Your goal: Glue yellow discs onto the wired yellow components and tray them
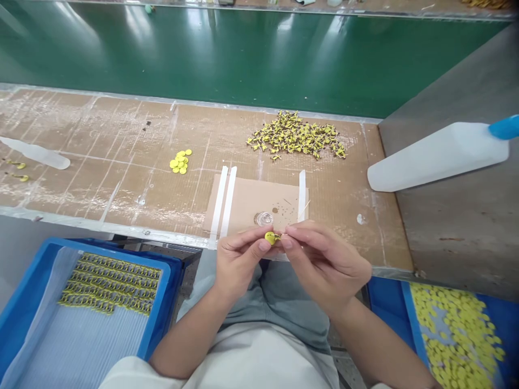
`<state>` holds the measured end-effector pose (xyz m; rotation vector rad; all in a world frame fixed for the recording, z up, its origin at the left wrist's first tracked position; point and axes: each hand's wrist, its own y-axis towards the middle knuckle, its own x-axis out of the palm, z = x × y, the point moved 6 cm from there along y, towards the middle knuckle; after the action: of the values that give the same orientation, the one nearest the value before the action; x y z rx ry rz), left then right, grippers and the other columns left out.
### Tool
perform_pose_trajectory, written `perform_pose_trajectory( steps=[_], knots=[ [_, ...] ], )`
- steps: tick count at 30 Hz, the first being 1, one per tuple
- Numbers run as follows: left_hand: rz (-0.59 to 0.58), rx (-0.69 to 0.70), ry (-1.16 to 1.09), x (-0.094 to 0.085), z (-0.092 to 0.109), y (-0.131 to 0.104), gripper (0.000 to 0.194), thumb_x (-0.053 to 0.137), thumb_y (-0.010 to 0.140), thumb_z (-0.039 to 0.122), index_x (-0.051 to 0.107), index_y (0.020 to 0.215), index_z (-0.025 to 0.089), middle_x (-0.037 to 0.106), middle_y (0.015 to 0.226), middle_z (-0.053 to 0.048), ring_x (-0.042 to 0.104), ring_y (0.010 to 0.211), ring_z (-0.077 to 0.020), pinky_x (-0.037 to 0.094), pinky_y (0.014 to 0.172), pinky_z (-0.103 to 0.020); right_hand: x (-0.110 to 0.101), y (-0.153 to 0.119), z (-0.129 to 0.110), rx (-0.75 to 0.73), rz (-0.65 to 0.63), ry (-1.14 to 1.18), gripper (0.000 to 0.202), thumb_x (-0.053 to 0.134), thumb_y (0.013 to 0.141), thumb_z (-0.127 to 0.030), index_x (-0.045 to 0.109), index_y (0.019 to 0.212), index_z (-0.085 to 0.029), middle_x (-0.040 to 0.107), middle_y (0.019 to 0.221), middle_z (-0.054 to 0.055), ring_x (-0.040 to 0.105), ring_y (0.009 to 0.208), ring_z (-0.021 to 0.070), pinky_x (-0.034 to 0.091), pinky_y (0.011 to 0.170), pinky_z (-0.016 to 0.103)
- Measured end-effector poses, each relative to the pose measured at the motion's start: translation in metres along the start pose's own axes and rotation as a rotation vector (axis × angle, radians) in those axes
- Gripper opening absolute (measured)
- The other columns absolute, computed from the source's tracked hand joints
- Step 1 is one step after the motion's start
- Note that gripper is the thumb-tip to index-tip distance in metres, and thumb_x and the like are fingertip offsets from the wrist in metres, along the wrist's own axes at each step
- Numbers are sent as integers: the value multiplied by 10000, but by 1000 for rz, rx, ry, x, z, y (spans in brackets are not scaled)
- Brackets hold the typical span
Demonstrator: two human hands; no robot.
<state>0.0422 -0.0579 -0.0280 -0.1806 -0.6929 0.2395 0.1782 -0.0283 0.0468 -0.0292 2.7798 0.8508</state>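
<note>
My left hand (pixel 239 259) pinches a round yellow disc (pixel 270 237) between thumb and fingers, just above the bench's front edge. The fingertips of my right hand (pixel 324 262) are closed on a small yellow-and-dark piece (pixel 278 237) that meets the disc's right side. The fingers partly cover this piece. Just beyond my hands, a small clear glass cup (pixel 265 218) stands on a taped cardboard sheet (pixel 253 194) marked with brown specks. A thin pale stick (pixel 307 205) shows behind my right hand; whether that hand holds it, I cannot tell.
Small yellow-and-dark pieces (pixel 295 135) lie heaped at the back. Yellow discs (pixel 179 162) are piled left. A white bottle (pixel 438 156) leans right. Blue crates flank me: the left crate (pixel 156 302) holds rows of assembled pieces, the right one loose yellow discs (pixel 454 335).
</note>
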Motion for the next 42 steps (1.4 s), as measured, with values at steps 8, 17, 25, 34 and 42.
perform_pose_trajectory(
  steps=[8,17,25,34,42],
  knots=[
    [22,0,8,1,1,0,191,846,716,298,816,897,246,797,926,-63,757,782,-206,655,715,-310,0,1,0,-32,-26,34,358,740,761,-10,745,1023,-254,745,887,25,711,747,161,617,642,272],
    [15,-6,15,0,0,1,196,845,720,300,815,904,239,795,924,-67,758,778,-201,654,719,-301,0,3,-1,-19,-53,39,354,737,765,-12,746,1011,-267,746,879,24,709,736,165,610,621,271],
    [15,16,19,0,1,0,188,836,731,280,813,912,234,791,931,-72,756,802,-203,653,703,-288,1,4,1,-8,-74,65,337,737,771,-27,748,1014,-261,745,868,20,711,729,163,606,617,268],
    [26,10,44,-3,-1,0,210,850,708,306,815,902,234,789,929,-81,751,822,-220,654,713,-323,2,5,-1,-3,-84,80,351,734,762,3,751,999,-255,742,856,18,702,712,152,599,600,247],
    [9,54,69,-4,2,1,185,840,720,278,816,901,255,783,925,-75,736,853,-211,643,749,-319,3,6,1,2,-123,91,359,731,772,-12,743,1023,-268,748,875,27,709,749,162,616,638,267]
  ],
)
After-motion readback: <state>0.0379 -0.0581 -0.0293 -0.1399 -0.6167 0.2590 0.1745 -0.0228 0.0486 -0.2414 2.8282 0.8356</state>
